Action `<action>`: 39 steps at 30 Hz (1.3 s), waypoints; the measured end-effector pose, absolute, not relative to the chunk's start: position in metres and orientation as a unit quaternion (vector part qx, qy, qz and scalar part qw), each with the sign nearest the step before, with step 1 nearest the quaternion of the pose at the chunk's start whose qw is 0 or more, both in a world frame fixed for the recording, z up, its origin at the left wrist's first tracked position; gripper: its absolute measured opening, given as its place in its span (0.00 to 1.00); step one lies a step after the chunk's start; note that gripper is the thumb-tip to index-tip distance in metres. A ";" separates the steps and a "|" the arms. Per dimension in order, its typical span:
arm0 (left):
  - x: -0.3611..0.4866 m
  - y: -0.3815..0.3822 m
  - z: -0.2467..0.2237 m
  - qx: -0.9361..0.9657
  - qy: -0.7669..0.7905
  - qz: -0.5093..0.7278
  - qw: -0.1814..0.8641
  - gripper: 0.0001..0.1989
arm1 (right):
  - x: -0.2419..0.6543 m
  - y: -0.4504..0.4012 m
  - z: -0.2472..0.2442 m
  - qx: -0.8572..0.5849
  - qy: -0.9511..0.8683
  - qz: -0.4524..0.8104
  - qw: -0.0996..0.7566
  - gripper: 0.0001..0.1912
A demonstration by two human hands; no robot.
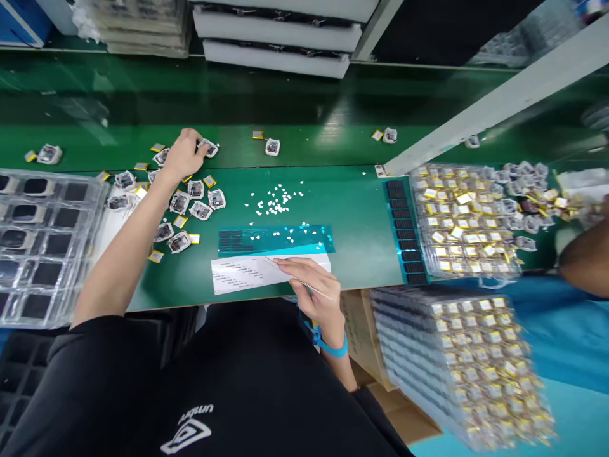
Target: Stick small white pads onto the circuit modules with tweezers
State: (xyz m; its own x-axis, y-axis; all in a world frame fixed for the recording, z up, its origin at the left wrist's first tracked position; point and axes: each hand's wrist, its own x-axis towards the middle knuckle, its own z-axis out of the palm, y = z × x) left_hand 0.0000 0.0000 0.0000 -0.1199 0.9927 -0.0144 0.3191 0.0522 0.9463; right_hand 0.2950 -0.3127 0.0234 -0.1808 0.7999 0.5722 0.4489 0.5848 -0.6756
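Note:
My left hand (185,154) reaches to the back of the green bench, its fingers closed on a white watch-like housing (209,148). Several more housings (179,202) with small yellow-edged batteries (155,256) lie around my forearm. My right hand (316,289) holds thin metal tweezers (309,287) over a white printed sheet (238,274) at the bench's front edge. Just behind the sheet lies a blue film strip (276,240) with black pads on its left part. Small white pieces (278,202) are scattered behind and on the strip.
A clear tray of dark-screened units (35,187) stands left. Right are a strip of black pads (404,231), a battery-filled tray (457,219) and stacked trays (476,368). A slanting white post (476,108) crosses the right side. Another person's arm (587,263) is at far right.

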 end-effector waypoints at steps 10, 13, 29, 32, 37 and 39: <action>0.034 -0.120 0.012 0.515 0.517 0.534 0.426 0.13 | 0.277 -0.308 0.019 -0.489 -0.657 0.226 0.528 0.17; 0.055 -0.173 0.023 0.493 0.494 0.529 0.484 0.18 | 0.265 -0.299 0.021 -0.500 -0.653 0.219 0.525 0.16; 0.083 -0.292 0.051 0.560 0.521 0.468 0.441 0.07 | 0.242 -0.283 0.028 -0.450 -0.686 0.243 0.518 0.04; 0.083 -0.293 0.054 0.585 0.536 0.474 0.381 0.08 | 0.240 -0.286 0.028 -0.451 -0.684 0.191 0.541 0.04; 0.080 -0.295 0.057 0.606 0.543 0.458 0.356 0.10 | 0.238 -0.292 0.028 -0.494 -0.705 0.107 0.497 0.05; 0.078 -0.297 0.057 0.609 0.546 0.459 0.347 0.11 | 0.238 -0.294 0.027 -0.496 -0.731 0.065 0.464 0.06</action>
